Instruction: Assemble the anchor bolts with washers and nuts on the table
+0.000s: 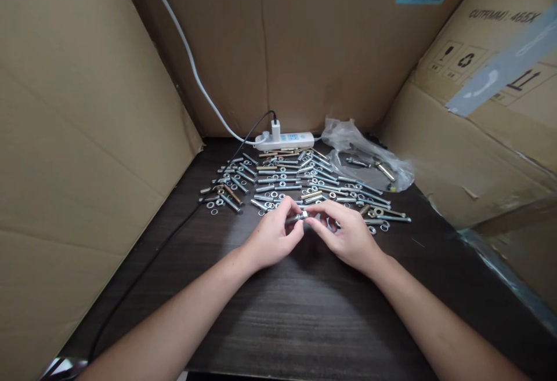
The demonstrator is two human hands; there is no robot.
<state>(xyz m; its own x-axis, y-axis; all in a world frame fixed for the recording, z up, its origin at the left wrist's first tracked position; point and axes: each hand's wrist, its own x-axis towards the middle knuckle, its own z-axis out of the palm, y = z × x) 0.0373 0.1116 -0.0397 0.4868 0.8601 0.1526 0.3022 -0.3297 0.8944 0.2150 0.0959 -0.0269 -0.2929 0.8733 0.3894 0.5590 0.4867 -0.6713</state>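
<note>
Between my two hands is a small metal bolt with a nut or head at its right end. My left hand pinches the bolt between thumb and fingers. My right hand has its thumb and index fingertips at the bolt's right end, closed on it. Just beyond my hands, rows of bolts, sleeves, washers and rings lie on the dark table. A smaller group of bolts and washers lies to the left. More bolts and rings lie beside my right hand, partly hidden by it.
A white power strip with a plugged-in charger stands behind the hardware. A clear plastic bag holding some metal parts lies at the back right. A black cable crosses the left side. Cardboard walls enclose the table.
</note>
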